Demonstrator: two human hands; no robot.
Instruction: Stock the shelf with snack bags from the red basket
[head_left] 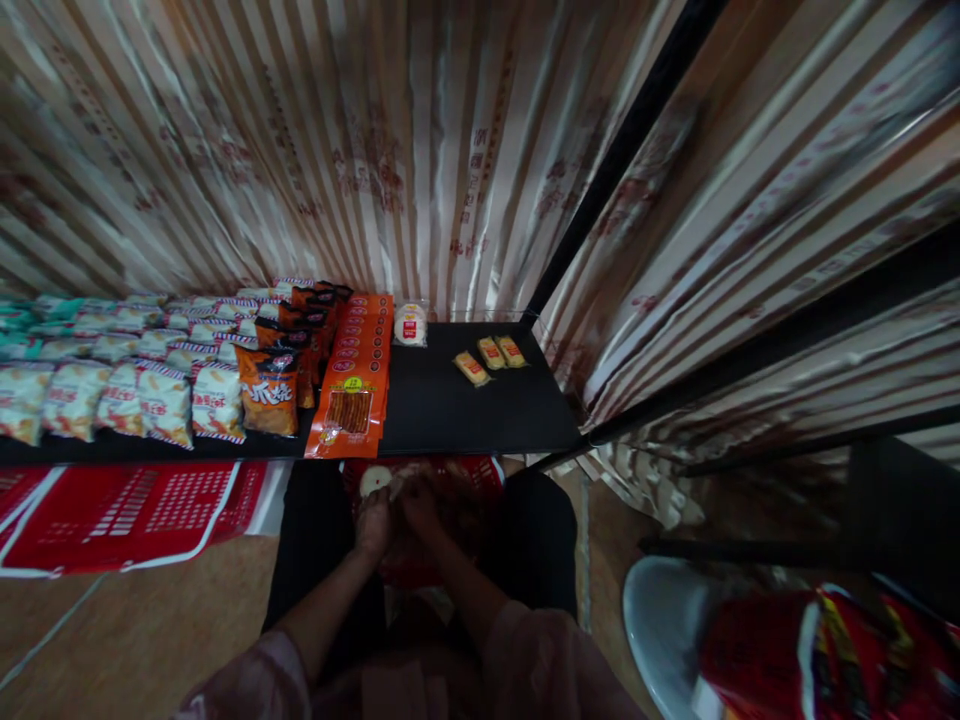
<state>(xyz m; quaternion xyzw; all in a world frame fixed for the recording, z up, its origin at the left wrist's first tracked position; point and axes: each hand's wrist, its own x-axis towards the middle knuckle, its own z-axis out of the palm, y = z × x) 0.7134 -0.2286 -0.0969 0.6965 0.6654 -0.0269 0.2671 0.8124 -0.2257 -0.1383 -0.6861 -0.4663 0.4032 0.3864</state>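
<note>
My left hand [373, 520] and my right hand [417, 502] are close together over a red basket [487, 472] between my knees. A round pale packet [375, 481] shows at the fingertips of my left hand. The fingers of both hands are curled, and what lies between them is too dark and small to make out. On the black shelf [450, 420] just beyond, a round white packet [410, 325] lies beside flat orange packets [352, 400]. Three small yellow packets [490, 353] lie farther right.
Rows of white snack bags [161, 400] and orange-black bags [270, 390] fill the shelf's left part. Red baskets [165, 510] sit below it. Black poles [622, 150] and a curtain [420, 150] stand behind. A pale stool [660, 620] with red packages is at lower right.
</note>
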